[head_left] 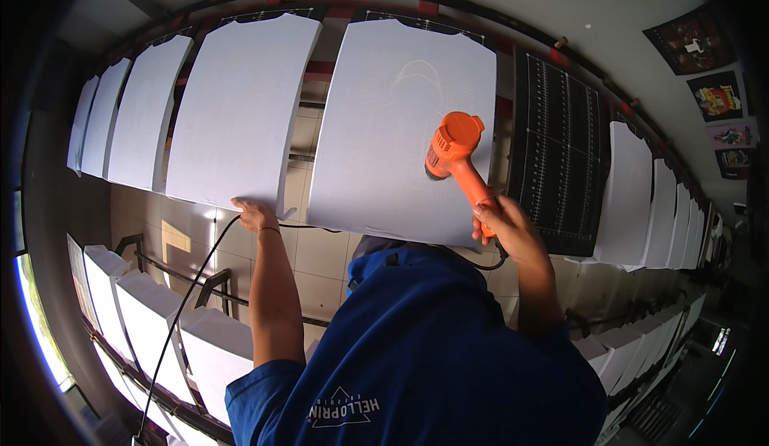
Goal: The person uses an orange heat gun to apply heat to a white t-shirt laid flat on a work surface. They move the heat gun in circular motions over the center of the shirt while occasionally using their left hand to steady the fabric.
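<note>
In my right hand [509, 226] is an orange heat gun [460, 137], fingers wrapped round its handle. Its dark nozzle points down and left, over a white shirt [384, 149] spread flat on a board in front of me. A faint pale outline [418, 81] shows on the upper part of that cloth. My left hand [256, 215] is closed round a black power cord [192, 292], at the near edge of the neighbouring white shirt [236, 109]. The fingertips lie at the cloth's hem. Part of the cord is hidden behind my body.
More shirt-covered boards [144, 113] run along the rack to the left, others [629, 197] to the right. Just right of the middle shirt is a bare black board [558, 149] with white markings. Another row of covered boards [212, 342] stands behind me. Posters [690, 41] hang at right.
</note>
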### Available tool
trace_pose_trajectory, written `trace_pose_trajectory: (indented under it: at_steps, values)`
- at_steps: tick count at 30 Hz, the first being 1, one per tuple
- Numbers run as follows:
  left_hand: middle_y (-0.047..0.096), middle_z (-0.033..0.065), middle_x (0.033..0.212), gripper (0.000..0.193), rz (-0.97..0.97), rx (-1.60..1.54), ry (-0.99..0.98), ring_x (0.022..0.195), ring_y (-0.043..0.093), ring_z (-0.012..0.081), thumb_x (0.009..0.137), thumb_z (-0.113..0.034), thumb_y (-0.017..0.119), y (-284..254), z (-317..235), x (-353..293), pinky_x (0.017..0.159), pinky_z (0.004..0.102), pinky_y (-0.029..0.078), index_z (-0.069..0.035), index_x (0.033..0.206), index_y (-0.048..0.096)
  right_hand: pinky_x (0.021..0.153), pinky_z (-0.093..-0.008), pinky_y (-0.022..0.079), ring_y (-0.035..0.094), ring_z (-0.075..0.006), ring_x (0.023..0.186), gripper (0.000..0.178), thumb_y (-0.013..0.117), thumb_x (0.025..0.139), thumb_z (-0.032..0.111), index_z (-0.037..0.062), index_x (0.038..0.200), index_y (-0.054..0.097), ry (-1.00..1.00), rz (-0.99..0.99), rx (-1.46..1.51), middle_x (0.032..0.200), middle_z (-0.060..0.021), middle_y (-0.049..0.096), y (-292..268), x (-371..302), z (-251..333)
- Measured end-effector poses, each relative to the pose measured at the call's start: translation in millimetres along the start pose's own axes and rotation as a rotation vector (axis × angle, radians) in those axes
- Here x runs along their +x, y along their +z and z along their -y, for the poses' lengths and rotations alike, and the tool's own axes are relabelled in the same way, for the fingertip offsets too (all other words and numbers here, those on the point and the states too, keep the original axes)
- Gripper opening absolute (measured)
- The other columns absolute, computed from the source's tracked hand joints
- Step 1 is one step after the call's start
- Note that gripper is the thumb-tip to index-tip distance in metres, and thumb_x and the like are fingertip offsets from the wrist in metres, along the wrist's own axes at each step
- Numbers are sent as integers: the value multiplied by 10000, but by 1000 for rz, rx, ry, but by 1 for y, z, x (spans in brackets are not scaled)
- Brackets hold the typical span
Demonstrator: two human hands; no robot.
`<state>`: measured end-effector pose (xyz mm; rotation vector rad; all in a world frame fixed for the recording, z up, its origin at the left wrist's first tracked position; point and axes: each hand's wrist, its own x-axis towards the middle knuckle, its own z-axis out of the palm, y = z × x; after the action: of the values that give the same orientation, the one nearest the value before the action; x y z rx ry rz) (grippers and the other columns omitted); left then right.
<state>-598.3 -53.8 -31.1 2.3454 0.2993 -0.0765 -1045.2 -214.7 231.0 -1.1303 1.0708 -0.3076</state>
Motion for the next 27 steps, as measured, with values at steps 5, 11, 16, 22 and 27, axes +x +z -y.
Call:
trace_pose_trajectory:
  at_steps: [5, 11, 16, 22, 27]
  values:
    - [588, 358, 1034, 975, 29, -51, -41, 996, 561, 478, 879, -714, 257, -5, -11, -8, 935, 509, 431, 189, 959, 615, 545, -235, 452, 574, -100, 651, 272, 582, 934, 267, 10, 1014, 540, 44, -25, -2, 761, -25, 563, -8, -9, -1]
    - [607, 331, 978, 711, -7, 69, 84, 961, 580, 457, 929, -615, 259, 7, 12, 8, 897, 514, 452, -47, 1244, 548, 548, -236, 452, 572, -104, 650, 274, 567, 940, 262, 5, 1031, 542, -18, -135, -24, 752, -24, 557, -1, -3, -4]
    - [618, 314, 958, 587, 15, 161, 165, 929, 596, 443, 950, -558, 264, 8, 22, 14, 879, 506, 466, -184, 1369, 434, 550, -237, 461, 584, -107, 647, 275, 570, 938, 257, -3, 1023, 546, 95, -21, 12, 746, -27, 562, -9, -29, -1]
    - [612, 331, 993, 852, 34, 0, -23, 952, 591, 454, 917, -649, 261, -1, -2, -1, 897, 484, 462, 115, 1083, 597, 538, -233, 460, 587, -100, 648, 285, 568, 936, 236, -13, 1072, 536, 33, -47, 37, 753, -26, 568, -12, -37, -15]
    - [603, 343, 1014, 832, 46, 34, 10, 985, 585, 451, 920, -643, 239, -6, -6, -5, 905, 486, 459, 90, 1141, 566, 545, -234, 458, 580, -99, 646, 257, 559, 943, 220, 4, 1079, 535, 77, -77, 34, 756, -25, 564, -18, -43, -6]
